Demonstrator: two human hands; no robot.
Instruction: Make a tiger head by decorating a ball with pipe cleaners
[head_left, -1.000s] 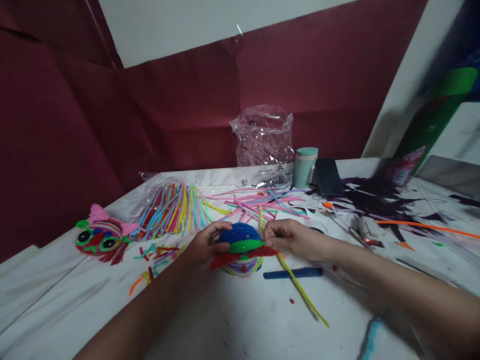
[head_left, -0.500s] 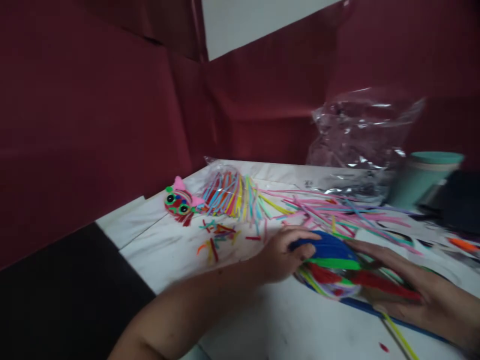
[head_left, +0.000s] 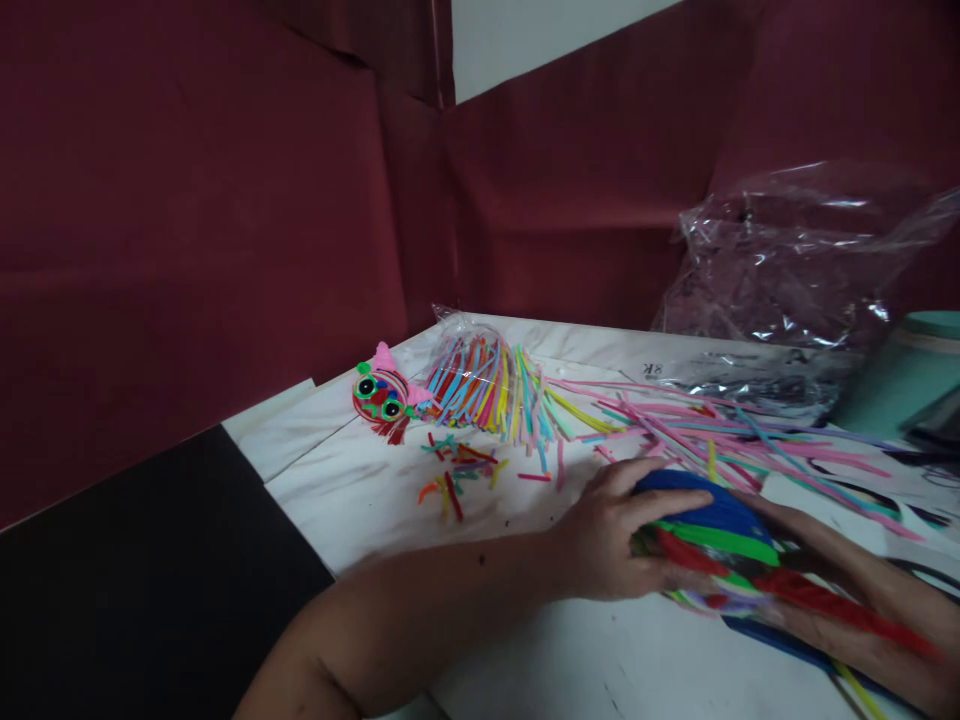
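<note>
A rounded craft piece (head_left: 709,515), with a blue top, a green band and red, white and purple parts below, is held low over the table at the right. On its left side rests my left hand (head_left: 619,530), fingers over the blue top and closed around the edge. My right hand (head_left: 847,590) grips it from the right, partly hidden by a fuzzy red strip (head_left: 847,605) that trails from the piece. A dark blue flat item (head_left: 787,645) and a yellow stick (head_left: 859,690) lie beneath the right hand.
A pink-eared animal face craft (head_left: 386,395) lies left of a plastic bag of coloured pipe cleaners (head_left: 480,380). Cut scraps (head_left: 457,470) and loose pink pipe cleaners (head_left: 675,440) are strewn nearby. Clear plastic wrapping (head_left: 787,270) and a green cup (head_left: 892,380) stand at the right back.
The view has swung a little left, so the table items sit further right. My left hand has shifted its hold, its fingers now further over the blue top. Both hands stay on the piece.
</note>
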